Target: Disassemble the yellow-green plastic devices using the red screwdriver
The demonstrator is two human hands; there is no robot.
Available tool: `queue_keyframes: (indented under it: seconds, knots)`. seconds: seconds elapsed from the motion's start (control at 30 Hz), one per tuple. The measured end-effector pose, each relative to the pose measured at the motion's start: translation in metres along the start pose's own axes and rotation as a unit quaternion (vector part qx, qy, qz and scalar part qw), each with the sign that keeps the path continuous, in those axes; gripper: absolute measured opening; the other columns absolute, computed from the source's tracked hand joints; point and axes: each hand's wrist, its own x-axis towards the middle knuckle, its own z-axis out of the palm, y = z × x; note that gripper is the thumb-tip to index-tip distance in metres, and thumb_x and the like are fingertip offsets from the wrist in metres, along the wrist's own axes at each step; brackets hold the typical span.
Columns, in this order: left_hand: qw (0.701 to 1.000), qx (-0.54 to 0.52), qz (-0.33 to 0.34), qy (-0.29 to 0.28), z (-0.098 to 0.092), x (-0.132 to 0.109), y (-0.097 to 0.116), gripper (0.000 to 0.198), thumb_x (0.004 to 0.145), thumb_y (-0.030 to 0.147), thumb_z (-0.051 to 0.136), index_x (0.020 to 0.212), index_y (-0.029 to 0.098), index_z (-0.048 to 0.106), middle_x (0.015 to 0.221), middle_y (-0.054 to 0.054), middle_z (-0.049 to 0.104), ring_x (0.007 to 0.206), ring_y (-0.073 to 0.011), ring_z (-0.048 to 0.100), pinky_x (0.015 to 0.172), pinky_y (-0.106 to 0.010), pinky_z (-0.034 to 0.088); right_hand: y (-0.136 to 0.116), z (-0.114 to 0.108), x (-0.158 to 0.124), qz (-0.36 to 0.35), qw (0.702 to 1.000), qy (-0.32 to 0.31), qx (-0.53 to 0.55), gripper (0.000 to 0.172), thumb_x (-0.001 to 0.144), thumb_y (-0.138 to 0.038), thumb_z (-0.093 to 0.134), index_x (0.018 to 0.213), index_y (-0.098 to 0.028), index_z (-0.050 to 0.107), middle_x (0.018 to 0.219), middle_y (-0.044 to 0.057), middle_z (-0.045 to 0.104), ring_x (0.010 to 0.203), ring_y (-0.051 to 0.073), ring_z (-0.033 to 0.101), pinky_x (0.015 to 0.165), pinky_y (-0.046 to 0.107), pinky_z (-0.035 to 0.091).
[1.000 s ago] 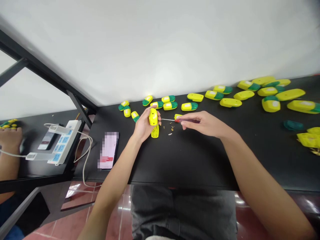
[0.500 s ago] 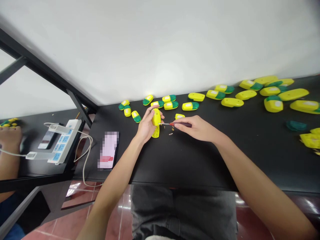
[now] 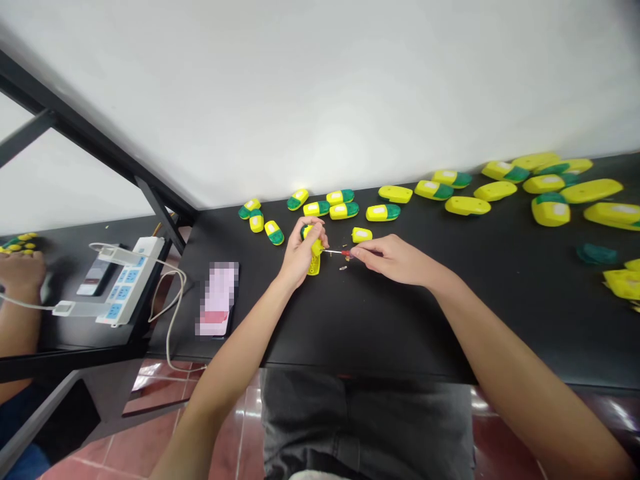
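My left hand [image 3: 301, 252] is closed around a yellow and green plastic casing [image 3: 317, 245], which its fingers partly cover. Just below that casing lies a yellow half-shell [image 3: 314, 268] on the black table. In my right hand [image 3: 387, 259] is a screwdriver [image 3: 345, 253] with a red and dark handle, held level. Its thin metal shaft points left and its tip reaches the edge of the casing; I cannot tell whether it sits in a hole. Small loose parts [image 3: 343, 268] lie beneath the shaft. A short yellow piece [image 3: 361, 235] rests behind my right hand.
Several yellow and green casings [image 3: 383, 213] line the wall side. Far right are a dark green cover [image 3: 597, 254] and yellow shells [image 3: 623, 283]. To the left lie a phone [image 3: 219, 299], a white power strip [image 3: 131, 283] with cables, and another person's hand [image 3: 23, 268].
My left hand has turned the casing over, so its smooth yellow face no longer shows and some green appears. The screwdriver stays at the casing, held by my right hand.
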Motion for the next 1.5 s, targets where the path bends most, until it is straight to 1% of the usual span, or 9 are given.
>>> queue_keyframes:
  seconds: [0.23, 0.43, 0.8, 0.9, 1.03, 1.2, 1.33, 1.43, 1.5]
  knots:
    - [0.995, 0.081, 0.051, 0.024, -0.004, 0.000, -0.006, 0.026, 0.092, 0.041, 0.074, 0.090, 0.023, 0.055, 0.075, 0.004, 0.061, 0.074, -0.0107, 0.058, 0.076, -0.022, 0.046, -0.004, 0.004, 0.000, 0.005, 1.000, 0.007, -0.004, 0.052, 0.100, -0.060, 0.036, 0.071, -0.022, 0.056, 0.062, -0.001, 0.052, 0.057, 0.015, 0.045, 0.061, 0.031, 0.033]
    - [0.998, 0.057, 0.034, 0.013, -0.005, 0.000, -0.005, 0.027, 0.091, 0.041, 0.074, 0.089, 0.023, 0.054, 0.076, 0.004, 0.060, 0.075, -0.0113, 0.058, 0.078, -0.023, 0.046, -0.001, 0.003, 0.002, -0.001, 0.999, -0.009, 0.036, 0.055, 0.098, -0.067, 0.038, 0.072, -0.022, 0.056, 0.063, -0.002, 0.050, 0.058, 0.014, 0.043, 0.059, 0.030, 0.032]
    - [0.999, 0.007, 0.049, 0.007, -0.001, -0.001, 0.000, 0.026, 0.089, 0.036, 0.076, 0.085, 0.023, 0.054, 0.076, 0.003, 0.057, 0.075, -0.0122, 0.058, 0.077, -0.025, 0.047, 0.005, 0.005, 0.002, 0.139, 0.949, -0.057, 0.276, 0.072, 0.082, -0.082, 0.059, 0.098, -0.013, 0.071, 0.063, -0.007, 0.036, 0.051, 0.008, 0.027, 0.049, 0.028, 0.020]
    - [0.999, 0.011, 0.044, 0.019, 0.000, -0.001, 0.001, 0.025, 0.091, 0.035, 0.075, 0.084, 0.023, 0.054, 0.076, 0.003, 0.057, 0.075, -0.0119, 0.058, 0.079, -0.024, 0.047, 0.004, 0.004, 0.003, 0.119, 0.965, -0.055, 0.226, 0.069, 0.087, -0.079, 0.054, 0.097, -0.013, 0.073, 0.062, -0.005, 0.041, 0.051, 0.009, 0.032, 0.050, 0.028, 0.024]
    - [0.998, 0.018, 0.045, 0.027, 0.000, -0.001, 0.001, 0.026, 0.091, 0.037, 0.075, 0.084, 0.023, 0.054, 0.078, 0.003, 0.058, 0.075, -0.0111, 0.058, 0.079, -0.023, 0.047, 0.003, 0.005, 0.004, 0.017, 0.998, 0.003, 0.065, 0.052, 0.096, -0.063, 0.048, 0.089, -0.019, 0.075, 0.070, 0.002, 0.062, 0.061, 0.015, 0.051, 0.060, 0.029, 0.036]
    - [0.998, 0.047, 0.043, 0.014, -0.004, 0.001, -0.003, 0.029, 0.091, 0.044, 0.075, 0.087, 0.023, 0.055, 0.078, 0.003, 0.059, 0.075, -0.0117, 0.057, 0.077, -0.023, 0.046, 0.002, 0.008, 0.004, -0.059, 0.997, 0.045, -0.021, 0.033, 0.097, -0.044, 0.052, 0.102, -0.024, 0.077, 0.090, 0.005, 0.075, 0.071, 0.019, 0.061, 0.070, 0.030, 0.042]
    - [0.997, 0.062, 0.055, 0.008, -0.006, 0.001, -0.005, 0.031, 0.091, 0.048, 0.074, 0.088, 0.024, 0.056, 0.079, 0.003, 0.059, 0.076, -0.0120, 0.057, 0.078, -0.024, 0.046, 0.000, 0.010, 0.002, -0.023, 0.998, 0.055, -0.011, 0.038, 0.098, -0.048, 0.049, 0.097, -0.022, 0.076, 0.088, 0.007, 0.075, 0.075, 0.022, 0.065, 0.072, 0.032, 0.045]
    - [0.996, 0.073, 0.056, 0.010, -0.005, 0.000, -0.006, 0.030, 0.091, 0.049, 0.073, 0.088, 0.024, 0.055, 0.078, 0.003, 0.059, 0.076, -0.0123, 0.057, 0.078, -0.024, 0.046, -0.003, 0.009, 0.002, 0.031, 0.999, 0.008, -0.013, 0.047, 0.102, -0.049, 0.039, 0.085, -0.021, 0.073, 0.077, 0.007, 0.071, 0.071, 0.022, 0.064, 0.069, 0.032, 0.044]
    - [0.995, 0.078, 0.057, 0.013, -0.003, -0.001, -0.006, 0.030, 0.091, 0.048, 0.073, 0.088, 0.024, 0.055, 0.078, 0.003, 0.058, 0.076, -0.0123, 0.056, 0.079, -0.024, 0.045, -0.005, 0.008, 0.002, 0.039, 0.999, -0.002, -0.013, 0.044, 0.101, -0.045, 0.040, 0.085, -0.021, 0.072, 0.080, 0.007, 0.072, 0.072, 0.022, 0.064, 0.070, 0.032, 0.044]
